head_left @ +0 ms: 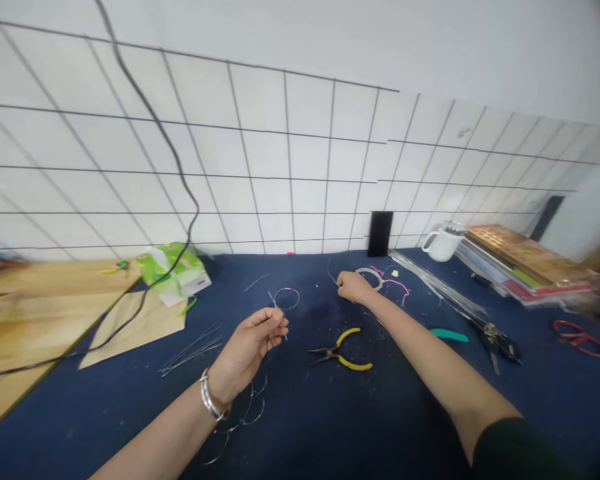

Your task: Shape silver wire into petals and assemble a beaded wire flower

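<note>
My left hand (260,333) is closed, with thumb and fingers pinching a thin wire bent into a round loop (298,298). The loop stands up above the fingertips. Farther forward and to the right, my right hand (355,287) is closed, and a fine curved wire (330,270) runs to its fingertips. Right beside that hand lies a white ring-shaped roll (378,279), partly hidden behind it. Yellow-handled pliers (347,349) lie spread between my arms. Several bent wire loops (253,420) rest below my left wrist.
Loose straight wires (193,350) lie at left, near a green-and-white packet (175,270). A bundle of wires (435,283), cutters (493,337), red scissors (580,338), a white mug (443,245) and stacked books (525,263) stand at right. A black cable (167,137) hangs across the left side.
</note>
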A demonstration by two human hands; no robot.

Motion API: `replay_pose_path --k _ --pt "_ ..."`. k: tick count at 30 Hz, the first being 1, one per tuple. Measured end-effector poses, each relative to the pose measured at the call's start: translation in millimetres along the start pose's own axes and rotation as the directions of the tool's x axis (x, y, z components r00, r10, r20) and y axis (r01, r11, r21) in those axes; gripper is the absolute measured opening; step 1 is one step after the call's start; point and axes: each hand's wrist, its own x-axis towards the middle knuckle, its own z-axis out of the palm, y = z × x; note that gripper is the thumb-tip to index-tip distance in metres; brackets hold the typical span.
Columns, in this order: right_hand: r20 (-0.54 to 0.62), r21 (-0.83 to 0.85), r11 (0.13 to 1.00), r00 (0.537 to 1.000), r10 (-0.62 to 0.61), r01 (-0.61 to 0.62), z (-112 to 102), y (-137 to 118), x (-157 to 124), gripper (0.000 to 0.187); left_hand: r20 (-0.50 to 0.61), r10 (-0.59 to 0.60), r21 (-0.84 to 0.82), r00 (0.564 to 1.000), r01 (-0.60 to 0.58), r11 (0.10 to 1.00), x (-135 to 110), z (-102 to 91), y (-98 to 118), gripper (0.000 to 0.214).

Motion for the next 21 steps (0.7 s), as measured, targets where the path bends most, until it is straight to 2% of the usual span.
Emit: replay_pose_path --k 6,12,16,21 --pt "-0.007 0.333 0.943 1.000 -0.023 0.024 1 -17 -5 0.029 -0.002 -0.028 0.020 1.000 0.028 0.999 1 0.2 -5 0.022" --pt "-0.006 0.637 0.747 0.970 -0.242 0.190 25 -48 -33 0.021 0.033 -0.010 0.078 0.999 0.008 0.997 -6 9.2 -5 0.020" --pt "0.034 0.763 0.607 0.925 -0.379 0.221 39 -60 -62 0.017 0.086 0.015 0.113 0.996 -0.025 0.993 -10 15.2 -7 0.017" --pt "0.046 0.823 0.536 0.919 -0.392 0.188 44 -62 -76 0.015 0.120 0.034 0.129 0.992 -0.049 0.990 -12 15.8 -9 0.015"
